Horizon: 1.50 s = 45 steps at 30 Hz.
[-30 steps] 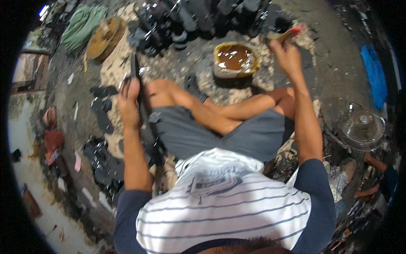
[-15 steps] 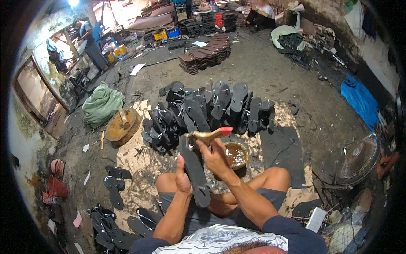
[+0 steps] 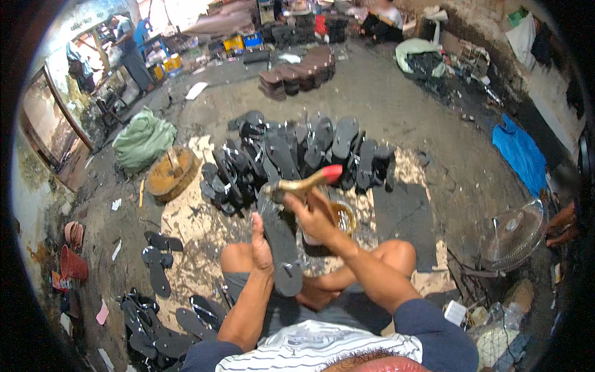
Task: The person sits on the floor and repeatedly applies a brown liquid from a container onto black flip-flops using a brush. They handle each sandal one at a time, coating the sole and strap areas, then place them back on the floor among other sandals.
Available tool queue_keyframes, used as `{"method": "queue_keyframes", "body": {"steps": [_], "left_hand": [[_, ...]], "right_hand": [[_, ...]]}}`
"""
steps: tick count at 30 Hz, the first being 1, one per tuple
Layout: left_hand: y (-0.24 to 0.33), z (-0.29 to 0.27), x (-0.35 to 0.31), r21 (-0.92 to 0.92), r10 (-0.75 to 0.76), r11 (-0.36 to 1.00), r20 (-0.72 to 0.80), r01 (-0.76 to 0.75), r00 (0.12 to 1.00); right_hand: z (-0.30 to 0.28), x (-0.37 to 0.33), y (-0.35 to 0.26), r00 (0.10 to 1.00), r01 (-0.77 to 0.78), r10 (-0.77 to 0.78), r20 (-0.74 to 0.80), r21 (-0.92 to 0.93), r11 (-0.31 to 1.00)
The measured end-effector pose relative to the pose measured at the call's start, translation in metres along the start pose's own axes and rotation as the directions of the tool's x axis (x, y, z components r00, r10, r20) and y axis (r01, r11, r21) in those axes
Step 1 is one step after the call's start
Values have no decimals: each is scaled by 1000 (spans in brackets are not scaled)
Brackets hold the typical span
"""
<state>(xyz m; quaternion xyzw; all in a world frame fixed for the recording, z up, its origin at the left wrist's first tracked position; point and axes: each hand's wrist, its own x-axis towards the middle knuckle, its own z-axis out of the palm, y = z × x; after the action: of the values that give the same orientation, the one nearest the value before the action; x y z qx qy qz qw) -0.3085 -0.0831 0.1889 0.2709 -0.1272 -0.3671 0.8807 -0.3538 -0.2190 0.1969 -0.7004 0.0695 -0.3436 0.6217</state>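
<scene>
My left hand (image 3: 263,249) grips a black flip-flop (image 3: 283,247) along its left side, with the thumb pointing up. The flip-flop is tilted, its heel end nearest me above my lap. In my right hand (image 3: 317,218) is a paintbrush (image 3: 304,184) with a red-tipped handle. The brush's head is at the far end of the flip-flop; motion blur hides whether it touches. Behind my right hand, partly covered by it, stands a bowl (image 3: 353,221) of brown liquid. Many black flip-flops (image 3: 280,155) stand bunched together just beyond my hands.
More black flip-flops (image 3: 158,273) lie at my left. A round brown container (image 3: 176,186) and a green sack (image 3: 144,139) sit farther left. A fan (image 3: 515,234) and a blue cloth (image 3: 520,152) are at right. Stacked brown soles (image 3: 297,74) lie ahead; people are in the background.
The brush has moved up and slightly left over the flip-flop's far end, its red handle tip now higher. My left hand keeps its hold. The whole view has shifted slightly.
</scene>
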Motion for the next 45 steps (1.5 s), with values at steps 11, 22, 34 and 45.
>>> {"method": "queue_keyframes", "body": {"steps": [11,22,34,45], "left_hand": [[-13,-36,-119,-160,-406,911,-209,379,889],[-11,-70,-77,-284,-402,890,-116,357,908],[-43,-10,32,-93,6,995,-158,-21,987],[-54,-54,29,-496,-162,800,362,337,918]], "right_hand": [[-127,-41,160,890,-289,446,-96,-875,388],[-188,-63,133,996,12,75,44,-923,384],[-14,-51,32,973,-49,-36,-230,-356,933],[-21,-27,35,904,423,-369,218,-596,683]]}}
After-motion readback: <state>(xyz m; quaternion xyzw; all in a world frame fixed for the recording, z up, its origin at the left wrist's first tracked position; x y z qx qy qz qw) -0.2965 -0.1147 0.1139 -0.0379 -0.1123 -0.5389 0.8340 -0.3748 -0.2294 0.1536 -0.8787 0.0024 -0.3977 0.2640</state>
